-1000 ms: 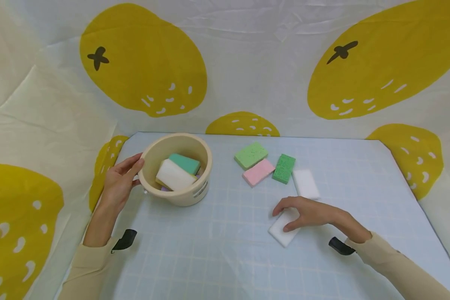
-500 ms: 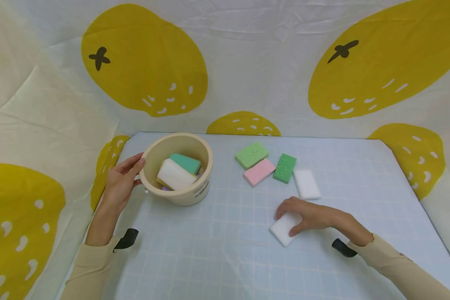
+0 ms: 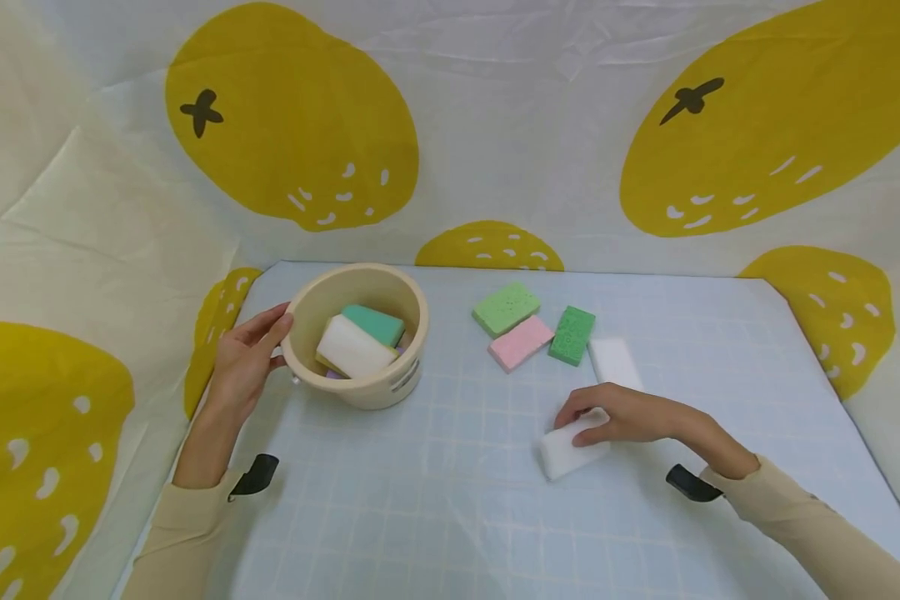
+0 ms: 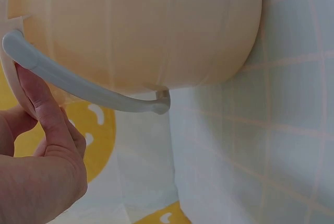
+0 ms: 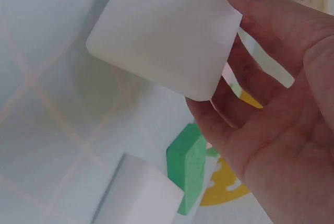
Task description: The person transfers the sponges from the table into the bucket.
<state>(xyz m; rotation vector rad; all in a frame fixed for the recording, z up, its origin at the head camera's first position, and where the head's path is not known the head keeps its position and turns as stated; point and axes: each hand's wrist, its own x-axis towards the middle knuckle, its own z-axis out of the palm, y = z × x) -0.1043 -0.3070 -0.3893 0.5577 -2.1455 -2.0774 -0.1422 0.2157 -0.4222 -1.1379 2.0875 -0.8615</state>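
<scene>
At the far left of the table [image 3: 420,508], we saw a cream bucket [image 3: 371,395] holding a white-and-yellow sponge [image 3: 356,346], a teal sponge [image 3: 377,324] and something purple, partly hidden. The fingers of the left hand [image 3: 242,362] pinched its rim; those of the right hand [image 3: 633,412] gripped a tilted white block [image 3: 565,454], nearer and right of the bucket.

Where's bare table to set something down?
The table is bare between the left sleeve and right sleeve, and between bucket and pink sponge. Crowded: around that sponge, where light green sponge, dark green sponge and unheld white block cluster.
</scene>
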